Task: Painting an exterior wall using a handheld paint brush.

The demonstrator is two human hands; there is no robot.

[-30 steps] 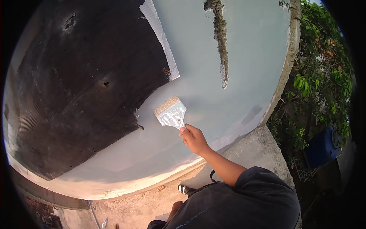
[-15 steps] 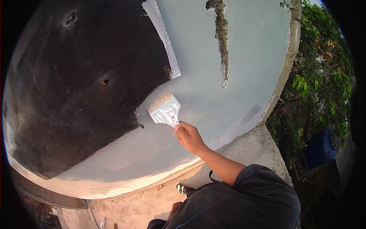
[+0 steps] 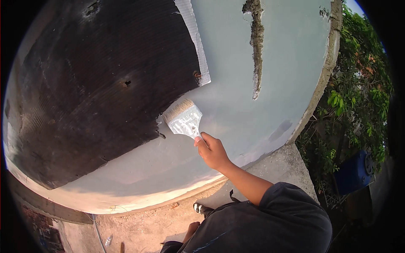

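Note:
My right hand (image 3: 214,152) grips the handle of a wide flat paintbrush (image 3: 185,121), its white body streaked with paint and its bristles pale tan. The bristles point up and to the left against the pale grey-blue wall (image 3: 236,109), just beside the torn lower right corner of a dark ribbed panel (image 3: 114,97). Whether the tips press on the wall I cannot tell. Low in the view, my left hand (image 3: 193,230) hangs close to my body, partly hidden by my dark shirt; its fingers do not show clearly.
A light ragged strip (image 3: 198,40) edges the panel. A rough vertical gouge (image 3: 257,50) runs down the wall. Below are a sunlit concrete floor (image 3: 139,230) and a small bottle (image 3: 108,240). Beyond the wall's right edge stand leafy branches (image 3: 354,84) and a blue barrel (image 3: 354,172).
The view has shifted, so the wall and panel appear further right. The brush in my right hand is now nearer the panel's torn corner, its bristles overlapping the panel's edge.

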